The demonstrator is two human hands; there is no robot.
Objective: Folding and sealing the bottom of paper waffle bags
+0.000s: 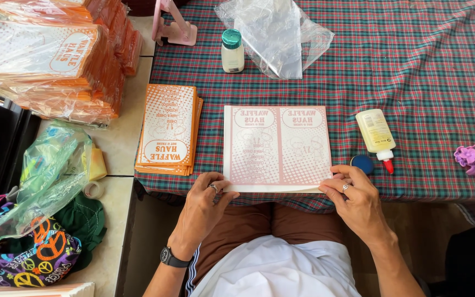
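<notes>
Plaid cloth (413, 71) is spread over the tabletop. At its near edge a flat pink-printed paper sheet (276, 147) is pinched at both lower corners: left hand (203, 204) and right hand (355, 201) are closed on it. A glue bottle (376, 133) lies just right; orange bags (167, 129) are stacked left.

Bright, even daylight filled the scene, strongest over the pale tiled ledge (122, 137) at left, where the stacked orange paper bags (45, 60) looked slightly washed out. Glare glinted off the crumpled clear plastic bag (281, 33) on the plaid tablecloth (424, 71), and shadows were soft and short, deepest under the table edge near the lap. Focus was sharp throughout, with mild wide-angle stretching toward the corners.
</notes>
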